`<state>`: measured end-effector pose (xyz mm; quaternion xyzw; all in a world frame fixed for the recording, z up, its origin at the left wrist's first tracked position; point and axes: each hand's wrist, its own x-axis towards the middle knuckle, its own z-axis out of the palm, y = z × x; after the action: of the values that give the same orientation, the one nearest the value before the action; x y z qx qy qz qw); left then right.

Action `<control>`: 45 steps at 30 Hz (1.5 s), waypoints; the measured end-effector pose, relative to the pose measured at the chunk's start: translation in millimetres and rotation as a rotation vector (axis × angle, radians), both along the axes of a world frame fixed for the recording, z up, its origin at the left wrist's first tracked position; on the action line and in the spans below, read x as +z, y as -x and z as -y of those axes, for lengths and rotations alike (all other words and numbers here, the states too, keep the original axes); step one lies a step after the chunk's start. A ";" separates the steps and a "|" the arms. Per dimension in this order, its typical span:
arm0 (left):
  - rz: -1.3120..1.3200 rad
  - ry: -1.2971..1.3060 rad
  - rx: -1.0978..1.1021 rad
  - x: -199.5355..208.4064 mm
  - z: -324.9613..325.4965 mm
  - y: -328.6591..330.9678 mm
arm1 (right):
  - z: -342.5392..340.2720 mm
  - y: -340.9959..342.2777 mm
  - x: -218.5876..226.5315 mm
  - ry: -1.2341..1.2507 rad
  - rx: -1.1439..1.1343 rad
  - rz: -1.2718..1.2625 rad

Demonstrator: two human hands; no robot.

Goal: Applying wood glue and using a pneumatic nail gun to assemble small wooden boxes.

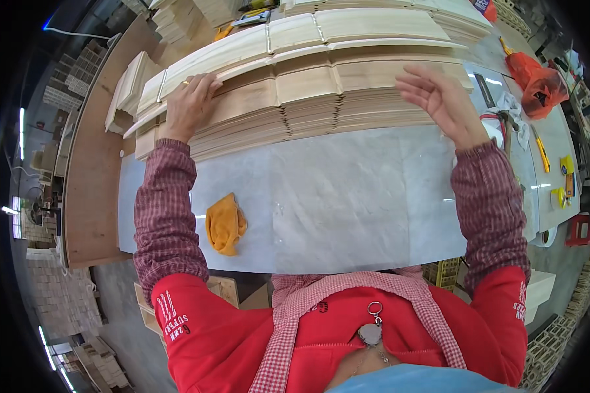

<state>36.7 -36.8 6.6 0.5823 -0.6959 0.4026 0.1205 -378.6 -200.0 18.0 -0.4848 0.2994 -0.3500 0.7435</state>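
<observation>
A long stack of pale grooved wooden boards [308, 92] lies across the far half of the table. The near edge of an upper wooden board [367, 42] sits tilted above those below, leaving a shadowed gap. At its left part my left hand [191, 105], with a ring on one finger, curls its fingers over that edge; the thumb is mostly hidden. My right hand [439, 101] is open at the right end of the stack, fingers stretched out, with nothing held. An orange cloth [225, 224] lies crumpled on the table nearer to me, below my left hand.
A wooden side panel [92, 164] stands along the table's left edge. More boards [131, 88] are piled at the left end. To the right lie a red plastic bag [536, 84], a hammer [507, 124], a white cloth [514, 118] and a yellow-handled cutter [541, 150].
</observation>
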 end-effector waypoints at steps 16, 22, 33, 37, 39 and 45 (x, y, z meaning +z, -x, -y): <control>-1.662 0.452 -0.228 -64.0 -123.7 108.2 | 45.9 10.7 -35.8 -0.198 -0.253 -0.053; -2.332 0.660 -0.594 -93.0 -170.9 3.9 | 6.8 41.8 -69.4 -0.200 -0.130 0.101; -2.519 0.573 -0.018 -134.6 -186.5 41.9 | -58.9 118.6 -122.6 -0.220 -0.306 -0.026; -2.496 0.535 0.036 -135.9 -189.7 47.2 | -58.4 100.3 -119.7 -0.279 -0.302 -0.090; -2.472 0.525 0.055 -136.2 -190.8 43.7 | -59.4 94.1 -120.9 -0.246 -0.292 -0.162; -2.389 0.500 0.116 -136.6 -190.9 44.3 | -64.9 76.0 -106.6 0.000 -0.363 -0.325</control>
<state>-7.5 154.0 -130.0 0.5769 -0.0241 -0.2579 0.7747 -454.6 -135.1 -88.5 -0.4732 0.4972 -0.3952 0.6105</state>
